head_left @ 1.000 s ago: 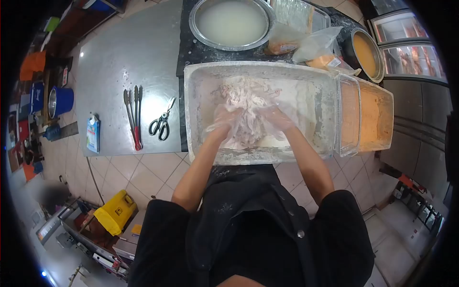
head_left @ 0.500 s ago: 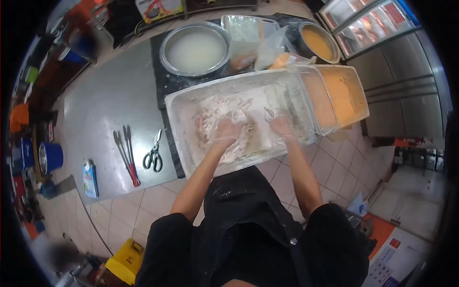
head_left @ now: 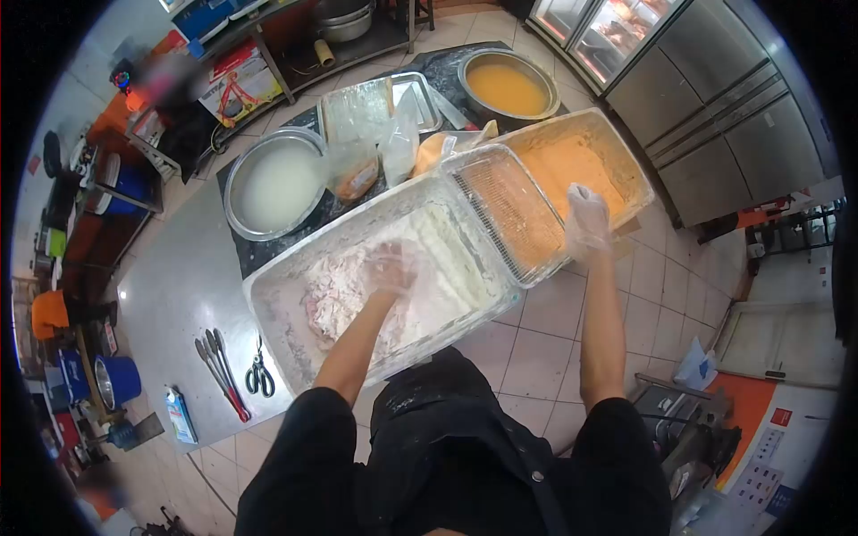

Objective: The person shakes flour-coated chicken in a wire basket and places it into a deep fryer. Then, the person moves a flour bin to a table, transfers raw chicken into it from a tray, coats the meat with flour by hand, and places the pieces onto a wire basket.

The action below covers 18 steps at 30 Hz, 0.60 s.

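Note:
Both hands wear clear plastic gloves. My left hand [head_left: 391, 268] is down in the big white tub [head_left: 268, 332], at the flour [head_left: 424, 263] beside a heap of flour-coated pieces [head_left: 332, 293]. Its fingers are blurred, so their grip does not show clearly. My right hand [head_left: 588, 223] is above the near edge of the tub of orange powder [head_left: 572, 170], to the right of the wire basket [head_left: 487, 192]. Its fingers are drawn together, their tips whitened with flour; anything inside them is hidden.
Behind the white tub stand a bowl of cloudy liquid [head_left: 277, 185], plastic bags [head_left: 398, 143] and a pot of orange liquid [head_left: 508, 87]. Red-handled tongs [head_left: 223, 375] and scissors [head_left: 259, 371] lie on the steel table [head_left: 170, 295] at left. Steel fridges [head_left: 715, 116] stand at right.
My right hand has left the flour in the white tub and moved right to the orange powder tub. My left hand stays in the flour. The view has turned towards the right.

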Each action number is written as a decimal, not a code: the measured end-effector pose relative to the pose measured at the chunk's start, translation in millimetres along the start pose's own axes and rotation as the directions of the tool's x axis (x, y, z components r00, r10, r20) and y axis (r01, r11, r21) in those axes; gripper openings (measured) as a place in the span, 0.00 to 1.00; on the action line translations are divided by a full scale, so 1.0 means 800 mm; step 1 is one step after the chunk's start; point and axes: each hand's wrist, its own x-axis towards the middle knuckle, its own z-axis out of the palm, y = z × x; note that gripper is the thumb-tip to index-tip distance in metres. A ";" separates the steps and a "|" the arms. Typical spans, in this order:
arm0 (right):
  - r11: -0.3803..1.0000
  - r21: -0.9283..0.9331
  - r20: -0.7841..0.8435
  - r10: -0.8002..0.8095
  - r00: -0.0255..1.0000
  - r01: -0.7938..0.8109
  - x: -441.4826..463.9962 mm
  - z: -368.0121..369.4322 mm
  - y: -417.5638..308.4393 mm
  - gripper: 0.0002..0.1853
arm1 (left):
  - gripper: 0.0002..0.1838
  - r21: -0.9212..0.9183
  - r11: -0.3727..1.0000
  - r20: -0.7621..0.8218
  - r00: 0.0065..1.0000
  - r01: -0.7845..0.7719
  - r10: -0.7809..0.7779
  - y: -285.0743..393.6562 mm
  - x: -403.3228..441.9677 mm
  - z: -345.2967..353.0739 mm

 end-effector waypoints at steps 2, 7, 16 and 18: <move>1.000 -0.001 0.120 0.000 0.993 0.000 0.056 0.014 0.060 0.16 | 0.30 0.021 0.998 0.157 0.986 -0.056 0.052 0.001 -0.013 0.001; 0.999 0.000 0.532 -0.036 0.846 0.042 0.041 0.023 0.024 0.15 | 0.20 -0.139 0.979 0.380 0.905 -0.149 0.191 -0.010 -0.054 -0.027; 0.893 -0.316 0.603 -0.072 0.795 0.321 0.027 -0.013 -0.123 0.13 | 0.22 -0.721 -0.429 0.663 0.723 0.545 -0.196 0.021 0.005 -0.199; 0.646 -0.324 0.700 -0.329 0.634 0.692 0.026 0.025 -0.139 0.16 | 0.24 -0.743 -0.392 0.625 0.772 0.542 -0.118 0.010 0.010 -0.163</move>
